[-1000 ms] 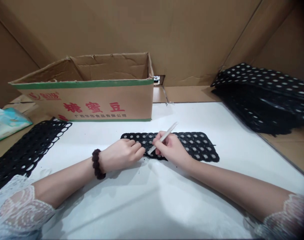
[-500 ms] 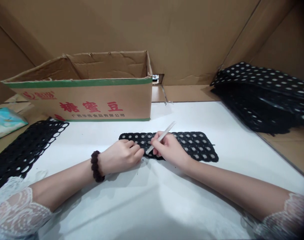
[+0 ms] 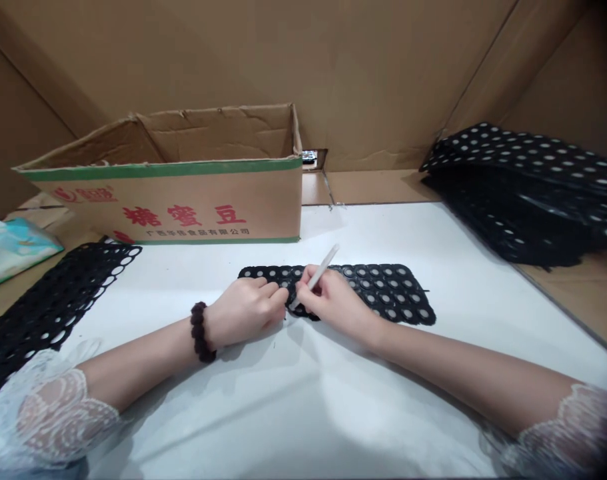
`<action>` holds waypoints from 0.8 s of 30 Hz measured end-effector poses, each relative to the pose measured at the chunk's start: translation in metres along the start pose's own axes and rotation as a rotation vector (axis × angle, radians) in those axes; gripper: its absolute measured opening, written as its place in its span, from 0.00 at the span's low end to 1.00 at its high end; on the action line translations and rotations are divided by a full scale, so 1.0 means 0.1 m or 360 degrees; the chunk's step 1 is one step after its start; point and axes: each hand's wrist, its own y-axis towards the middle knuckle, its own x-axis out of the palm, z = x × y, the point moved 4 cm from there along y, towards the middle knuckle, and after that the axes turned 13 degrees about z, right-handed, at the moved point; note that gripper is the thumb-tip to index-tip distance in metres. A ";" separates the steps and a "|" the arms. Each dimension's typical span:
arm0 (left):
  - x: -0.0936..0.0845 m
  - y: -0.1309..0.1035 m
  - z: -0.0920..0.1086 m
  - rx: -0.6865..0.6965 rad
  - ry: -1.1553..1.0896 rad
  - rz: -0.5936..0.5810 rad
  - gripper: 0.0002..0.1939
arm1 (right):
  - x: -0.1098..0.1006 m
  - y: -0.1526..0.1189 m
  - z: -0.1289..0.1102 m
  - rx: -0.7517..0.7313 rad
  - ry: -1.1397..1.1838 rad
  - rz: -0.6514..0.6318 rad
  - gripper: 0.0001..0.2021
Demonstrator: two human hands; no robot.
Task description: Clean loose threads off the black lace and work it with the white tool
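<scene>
A black rubbery sheet [image 3: 383, 287] with rows of pale round spots lies flat on the white table. My left hand [image 3: 248, 305] is closed at the sheet's near left edge, gripping it with curled fingers; the fingertips are hidden from view. In my right hand [image 3: 333, 300] is a slim, whitish pen-like stick [image 3: 325, 264], held like a pencil. The stick slants, upper end away to the right, with its lower tip down at the sheet beside my left fingers. What the tip touches is too small to make out.
Behind my left hand stands an open cardboard box [image 3: 183, 200] with red lettering. Black netting full of round holes [image 3: 48, 287] lies at left, near a teal-and-white packet [image 3: 18, 247]. Several black spotted sheets [image 3: 523, 193] are piled at right. Cardboard walls [image 3: 383, 80] enclose the table [image 3: 283, 413].
My right hand and the stick have shifted slightly left, and the stick stands steeper. The left wrist has moved a little right; the left fingers stay at the sheet's edge.
</scene>
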 end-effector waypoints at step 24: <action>0.06 0.19 0.15 0.0289 0.0082 0.0020 0.09 | -0.19 -0.01 0.15 0.0275 0.0090 0.0168 0.09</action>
